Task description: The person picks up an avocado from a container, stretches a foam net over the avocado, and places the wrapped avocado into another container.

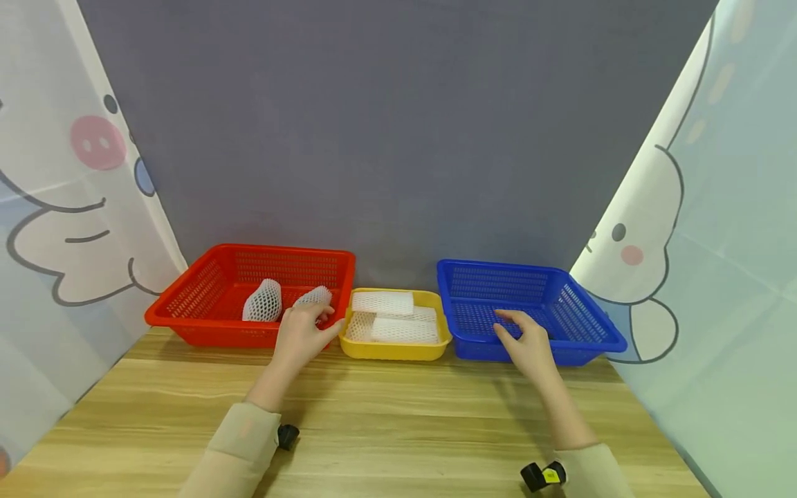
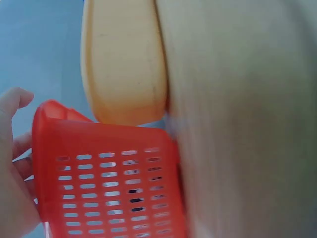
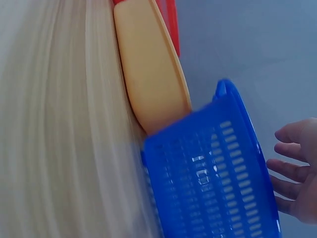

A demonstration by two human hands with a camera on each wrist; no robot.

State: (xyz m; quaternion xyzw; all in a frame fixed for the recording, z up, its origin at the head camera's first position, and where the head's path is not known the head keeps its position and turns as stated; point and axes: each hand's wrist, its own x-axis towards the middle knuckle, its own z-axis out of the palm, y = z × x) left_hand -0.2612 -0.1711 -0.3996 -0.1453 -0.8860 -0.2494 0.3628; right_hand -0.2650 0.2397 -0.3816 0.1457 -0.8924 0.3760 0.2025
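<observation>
The left hand (image 1: 303, 335) hangs over the front edge of the red basket (image 1: 218, 335) near its right corner, thumb set apart from loosely bent fingers; whether those fingers touch the nearer mesh-wrapped item (image 1: 316, 295) beneath them, I cannot tell. A second mesh-wrapped item (image 1: 263, 302) sits to its left, with basket floor showing on the far side of it. The right hand (image 1: 529, 346) reaches over the front rim of the blue basket (image 1: 479, 351), thumb and fingers wide apart in a loose curve with nothing seen between them. Wedged between both baskets is the yellow tray (image 1: 395, 352), leaving only narrow gaps at its sides; white foam net sleeves (image 1: 405, 331) lie flat in it, overlapping, below or about level with its rim. Behind, a grey panel (image 1: 398, 138) rises close to the containers' back edges, while in front the tabletop (image 1: 405, 415) gives a broad strip of room between the forearms
</observation>
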